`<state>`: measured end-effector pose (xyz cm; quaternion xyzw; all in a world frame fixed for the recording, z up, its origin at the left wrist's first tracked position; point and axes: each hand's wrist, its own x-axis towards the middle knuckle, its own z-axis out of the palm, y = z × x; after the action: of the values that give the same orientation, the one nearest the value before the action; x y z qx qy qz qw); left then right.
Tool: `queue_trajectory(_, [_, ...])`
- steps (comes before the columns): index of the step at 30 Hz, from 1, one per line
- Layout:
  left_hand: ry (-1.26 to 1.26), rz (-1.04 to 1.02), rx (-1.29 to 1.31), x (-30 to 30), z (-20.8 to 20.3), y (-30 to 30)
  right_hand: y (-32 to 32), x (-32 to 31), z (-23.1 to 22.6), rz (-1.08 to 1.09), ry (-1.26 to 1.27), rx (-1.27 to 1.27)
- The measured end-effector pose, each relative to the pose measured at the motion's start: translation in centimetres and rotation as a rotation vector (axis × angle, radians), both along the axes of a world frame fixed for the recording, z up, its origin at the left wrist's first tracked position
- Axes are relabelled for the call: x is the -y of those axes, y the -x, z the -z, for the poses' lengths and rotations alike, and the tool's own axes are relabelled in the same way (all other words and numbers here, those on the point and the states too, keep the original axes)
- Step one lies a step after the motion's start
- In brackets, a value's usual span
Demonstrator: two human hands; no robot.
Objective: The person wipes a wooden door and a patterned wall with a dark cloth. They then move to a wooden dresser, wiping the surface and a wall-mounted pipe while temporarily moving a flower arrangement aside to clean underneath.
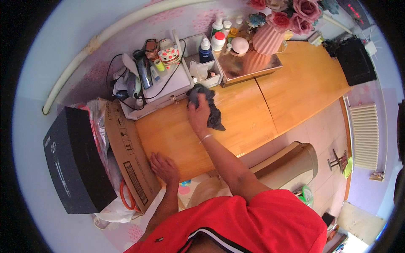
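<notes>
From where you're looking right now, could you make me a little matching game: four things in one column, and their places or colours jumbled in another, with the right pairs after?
Things:
1. Right hand
2. Ribbed vase
3. Radiator
4. Left hand

Places or colours:
A. White, toward the picture's right edge
B. At the wooden tabletop, close to the cardboard box
C. On the dark cloth
D. Pink, below the roses

Pairs: 1-C, 2-D, 3-A, 4-B
</notes>
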<state>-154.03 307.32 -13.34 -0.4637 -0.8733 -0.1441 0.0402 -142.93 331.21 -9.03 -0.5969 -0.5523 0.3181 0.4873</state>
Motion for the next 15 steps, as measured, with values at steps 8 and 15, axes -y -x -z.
queue_trajectory(8, [-0.044,0.01,-0.058,0.6,0.5,0.1,-3.0,-4.2,-2.5,0.333,0.111,-0.83])
queue_trajectory(15, [-0.08,0.066,-0.073,0.6,1.5,0.4,1.5,-1.0,0.1,0.109,-0.052,-0.291])
